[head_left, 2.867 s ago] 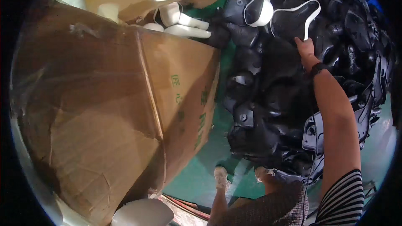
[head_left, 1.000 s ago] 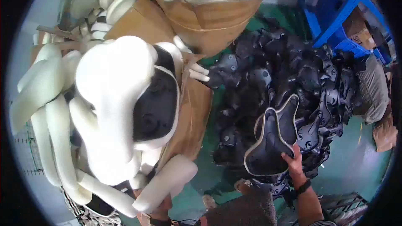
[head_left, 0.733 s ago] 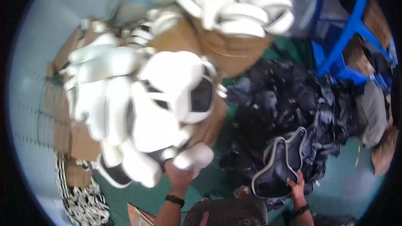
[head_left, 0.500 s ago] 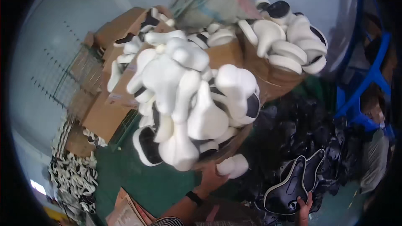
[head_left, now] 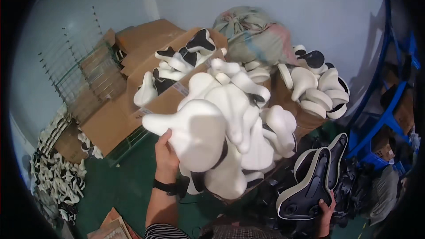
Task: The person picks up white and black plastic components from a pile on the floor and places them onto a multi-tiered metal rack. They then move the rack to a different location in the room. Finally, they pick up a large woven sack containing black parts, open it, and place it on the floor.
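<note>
My left hand point(head_left: 166, 154), with a dark band at the wrist, grips a white foam bicycle saddle pad point(head_left: 195, 135) by its edge, the thumb on the side. The pad is held up in front of the pile of white saddle pads point(head_left: 230, 99), its narrow nose pointing left. At the lower right, my right hand point(head_left: 326, 208) is closed on black bicycle saddle shells point(head_left: 303, 190) with pale rims. They overlap, with their dark, hollow sides toward me, and its thumb presses on the nearest one. How many it holds I cannot make out.
Cardboard boxes point(head_left: 106, 117) with more pads stand behind and left, near a wire rack point(head_left: 75, 66). A tied woven sack point(head_left: 252, 40) lies at the back. Black shells point(head_left: 349, 181) heap at right beside a blue frame point(head_left: 380, 119). More pads point(head_left: 57, 179) lie on the left.
My left hand has moved up and left from the pile's front edge, raising a white saddle pad. My right hand keeps its hold on the black shells. The whole view has shifted.
</note>
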Motion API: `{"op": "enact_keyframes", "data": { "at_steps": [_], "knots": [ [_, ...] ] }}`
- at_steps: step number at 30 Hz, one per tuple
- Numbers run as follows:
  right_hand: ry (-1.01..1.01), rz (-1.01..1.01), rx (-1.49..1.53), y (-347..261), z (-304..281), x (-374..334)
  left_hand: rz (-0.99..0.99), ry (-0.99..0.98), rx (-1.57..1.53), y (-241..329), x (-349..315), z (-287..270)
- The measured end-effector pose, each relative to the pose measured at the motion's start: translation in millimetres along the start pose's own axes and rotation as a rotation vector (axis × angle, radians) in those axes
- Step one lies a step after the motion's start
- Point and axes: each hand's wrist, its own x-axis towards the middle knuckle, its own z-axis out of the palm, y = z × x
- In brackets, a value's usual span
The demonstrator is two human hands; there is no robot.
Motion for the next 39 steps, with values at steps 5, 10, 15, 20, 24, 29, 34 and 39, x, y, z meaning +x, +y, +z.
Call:
{"op": "enact_keyframes", "data": {
  "at_steps": [5,10,15,20,24,29,34,39],
  "knots": [
    [-0.051,-0.053,0.23,-46.4,82.8,4.4,-0.283,-0.02,0.06,-24.6,62.4,-89.0],
    [-0.184,-0.069,0.425,-127.9,194.4,21.4,-0.434,0.11,0.123,-63.1,90.9,-144.2],
    [-0.478,-0.012,0.491,-190.9,338.6,53.3,-0.304,0.255,0.482,-36.5,78.3,-129.2],
    [-0.314,-0.251,0.016,-148.7,432.6,116.8,-0.185,0.187,0.633,-7.6,87.9,-107.2],
    [-0.23,-0.498,-0.3,-103.0,449.4,135.3,0.011,-0.104,0.706,18.1,108.5,-61.5],
    [-0.253,-0.591,-0.21,-120.9,425.2,103.1,0.157,-0.39,0.895,10.1,144.3,-48.9],
    [-0.077,-0.799,-0.226,-116.5,353.8,93.7,0.26,-0.388,1.124,-3.8,136.6,-11.0],
    [0.052,-0.488,-0.142,-93.6,263.7,138.2,0.347,-0.268,1.142,1.9,146.9,10.5]
  ]
}}
